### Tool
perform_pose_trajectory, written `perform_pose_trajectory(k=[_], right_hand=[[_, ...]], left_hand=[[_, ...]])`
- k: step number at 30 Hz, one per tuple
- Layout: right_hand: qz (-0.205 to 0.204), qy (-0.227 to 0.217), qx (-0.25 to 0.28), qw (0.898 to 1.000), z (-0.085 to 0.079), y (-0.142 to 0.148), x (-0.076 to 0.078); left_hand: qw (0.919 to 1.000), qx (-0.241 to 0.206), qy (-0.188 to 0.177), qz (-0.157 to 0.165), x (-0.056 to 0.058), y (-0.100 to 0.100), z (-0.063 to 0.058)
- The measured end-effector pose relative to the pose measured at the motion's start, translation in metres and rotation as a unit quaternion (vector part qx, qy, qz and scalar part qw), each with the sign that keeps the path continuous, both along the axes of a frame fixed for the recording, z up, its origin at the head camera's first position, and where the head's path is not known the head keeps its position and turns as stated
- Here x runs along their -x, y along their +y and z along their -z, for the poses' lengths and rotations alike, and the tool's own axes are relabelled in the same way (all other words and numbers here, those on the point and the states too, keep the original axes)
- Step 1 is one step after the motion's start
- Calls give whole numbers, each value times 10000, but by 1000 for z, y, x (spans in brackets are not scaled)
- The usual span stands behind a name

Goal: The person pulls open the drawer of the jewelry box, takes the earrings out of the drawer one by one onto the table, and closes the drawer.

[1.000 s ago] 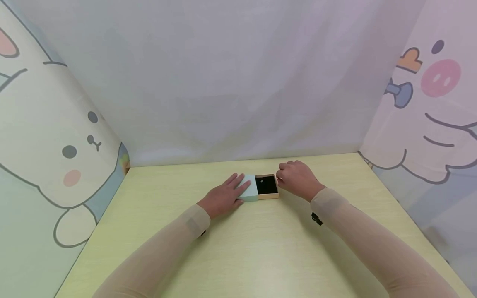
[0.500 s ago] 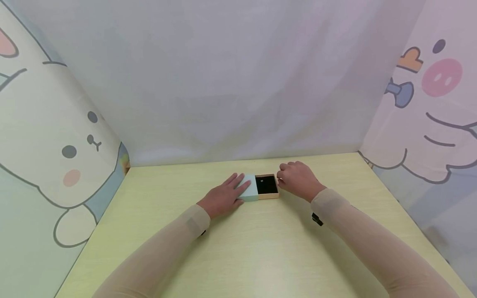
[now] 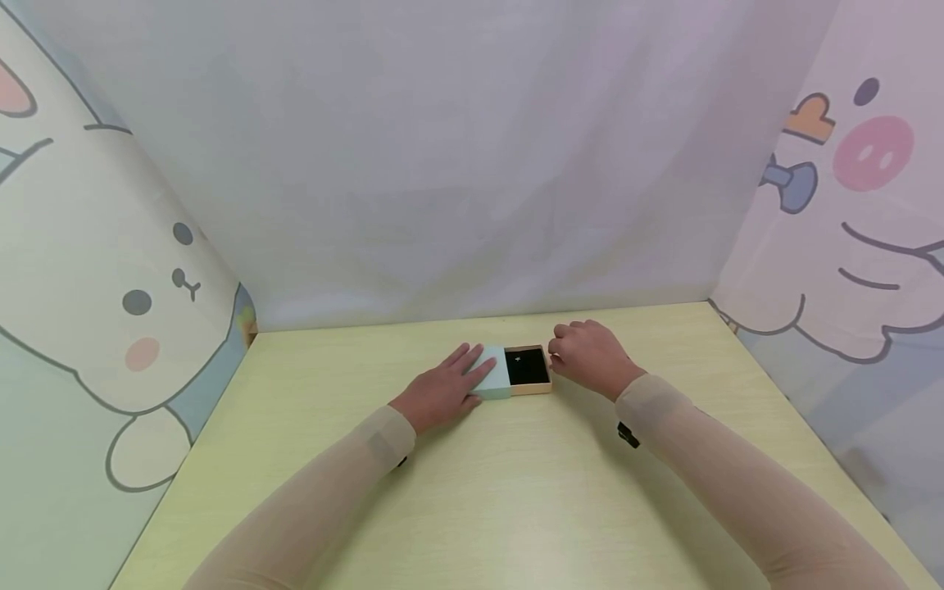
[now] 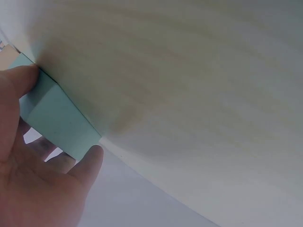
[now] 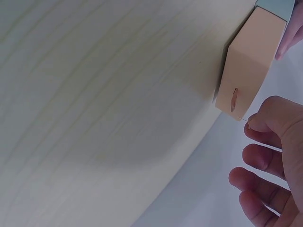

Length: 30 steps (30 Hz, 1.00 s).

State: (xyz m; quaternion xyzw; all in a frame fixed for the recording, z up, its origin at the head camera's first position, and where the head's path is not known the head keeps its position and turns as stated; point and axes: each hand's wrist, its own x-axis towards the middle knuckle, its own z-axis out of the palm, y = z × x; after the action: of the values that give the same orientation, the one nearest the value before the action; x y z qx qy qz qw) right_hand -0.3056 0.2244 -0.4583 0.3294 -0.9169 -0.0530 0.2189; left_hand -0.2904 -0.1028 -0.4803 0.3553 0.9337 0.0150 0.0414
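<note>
A small jewelry box lies on the table: a mint-green sleeve point(image 3: 496, 385) with a peach drawer point(image 3: 534, 389) pulled out on its right. The drawer holds a black pad point(image 3: 528, 370) with a tiny silvery piece point(image 3: 518, 359) on it. My left hand point(image 3: 441, 390) holds the sleeve, fingers spread across its top and thumb against the near side. At the drawer's right end, my right hand point(image 3: 592, 357) pinches a tiny, thin metallic item point(image 5: 244, 120) between thumb and forefinger; its kind is too small to tell. The other right fingers curl loosely, as the right wrist view shows.
A ribbon pull tab point(image 5: 234, 100) sticks out of the drawer's end face. The pale wooden table point(image 3: 472, 492) ends at a white cloth backdrop point(image 3: 472, 164). Cartoon-printed panels point(image 3: 96, 246) stand at both sides.
</note>
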Motion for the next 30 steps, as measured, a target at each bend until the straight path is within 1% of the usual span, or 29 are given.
perform_pose_trajectory(k=[8, 16, 24, 30], right_hand=[[39, 29, -56, 10000, 2, 1, 1], [65, -65, -29, 10000, 3, 2, 0], [150, -180, -41, 9997, 3, 3, 0], [130, -158, -2, 9998, 4, 3, 0]], left_hand=[[10000, -13, 2, 7, 0, 0, 0], [10000, -55, -27, -4, 0, 0, 1], [10000, -71, -40, -49, -2, 2, -1], [9999, -98, -29, -64, -1, 2, 1]])
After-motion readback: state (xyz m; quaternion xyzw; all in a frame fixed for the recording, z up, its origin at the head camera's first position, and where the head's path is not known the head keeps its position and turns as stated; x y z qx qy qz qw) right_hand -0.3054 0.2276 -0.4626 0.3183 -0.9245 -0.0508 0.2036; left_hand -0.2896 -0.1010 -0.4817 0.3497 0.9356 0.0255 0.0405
